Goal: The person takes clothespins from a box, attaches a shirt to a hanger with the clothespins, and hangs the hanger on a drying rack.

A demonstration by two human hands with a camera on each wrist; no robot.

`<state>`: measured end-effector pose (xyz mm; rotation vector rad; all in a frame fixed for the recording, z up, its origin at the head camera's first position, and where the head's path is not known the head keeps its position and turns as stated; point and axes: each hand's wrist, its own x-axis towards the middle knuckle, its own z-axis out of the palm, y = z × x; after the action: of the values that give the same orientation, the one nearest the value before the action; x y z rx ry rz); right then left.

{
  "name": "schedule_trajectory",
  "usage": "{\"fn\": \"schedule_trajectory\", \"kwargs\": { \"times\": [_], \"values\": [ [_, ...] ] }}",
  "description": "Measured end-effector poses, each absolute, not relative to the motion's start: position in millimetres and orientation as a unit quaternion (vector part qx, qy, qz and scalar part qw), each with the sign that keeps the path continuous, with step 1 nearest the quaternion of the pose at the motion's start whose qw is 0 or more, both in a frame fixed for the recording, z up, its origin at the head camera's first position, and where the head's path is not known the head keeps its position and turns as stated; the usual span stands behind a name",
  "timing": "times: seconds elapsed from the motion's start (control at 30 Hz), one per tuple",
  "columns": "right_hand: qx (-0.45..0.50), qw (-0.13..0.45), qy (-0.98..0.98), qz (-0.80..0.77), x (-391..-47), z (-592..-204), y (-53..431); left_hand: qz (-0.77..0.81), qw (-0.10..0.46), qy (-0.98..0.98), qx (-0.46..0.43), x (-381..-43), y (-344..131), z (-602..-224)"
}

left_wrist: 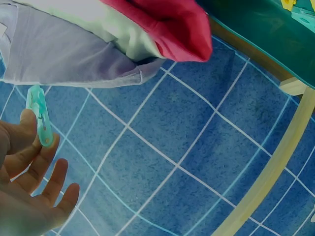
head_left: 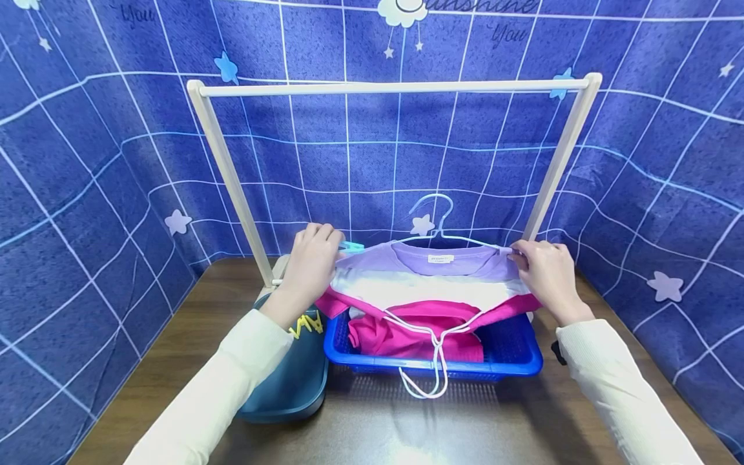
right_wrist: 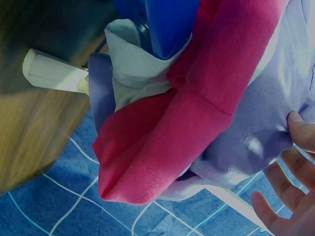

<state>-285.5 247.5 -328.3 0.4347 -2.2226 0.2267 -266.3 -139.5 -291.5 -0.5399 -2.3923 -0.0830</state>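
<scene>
A purple, white and pink shirt (head_left: 430, 284) is spread above a blue basket (head_left: 430, 367), with a pale blue hanger (head_left: 444, 201) inside its neckline, hook up. My left hand (head_left: 310, 265) pinches a light teal clothespin (left_wrist: 41, 118) between thumb and fingers, its tip right at the shirt's shoulder edge. With thumb and fingers, my right hand (head_left: 543, 271) pinches the opposite purple shoulder. A white hanger (head_left: 438, 361) dangles hook down over the basket's front rim. Bright pink cloth (head_left: 407, 345) lies inside the basket.
A white rack (head_left: 395, 88) stands behind, its bar above the shirt. Left of the basket, a dark teal bin (head_left: 285, 387) holds yellow clothespins (head_left: 307, 324). Everything stands on a brown wooden table (head_left: 383, 426); a blue gridded curtain (head_left: 372, 161) hangs behind.
</scene>
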Motion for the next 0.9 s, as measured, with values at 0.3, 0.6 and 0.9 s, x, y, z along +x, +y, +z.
{"fn": "schedule_trajectory", "kwargs": {
  "times": [0.3, 0.6, 0.9],
  "values": [
    [0.172, 0.415, -0.889, 0.091, -286.4, -329.5, 248.6, -0.007, 0.339, -0.917, -0.211, -271.8, -131.9, -291.1],
    [0.173, 0.413, -0.889, 0.093, -286.3, -329.3, 248.5, 0.014, 0.336, -0.918, -0.209, -272.7, -124.5, -284.8],
    [0.175, 0.418, -0.887, 0.091, -285.4, -330.1, 248.1, 0.059, 0.333, -0.915, -0.22, -276.0, -116.3, -282.9]
  ]
}}
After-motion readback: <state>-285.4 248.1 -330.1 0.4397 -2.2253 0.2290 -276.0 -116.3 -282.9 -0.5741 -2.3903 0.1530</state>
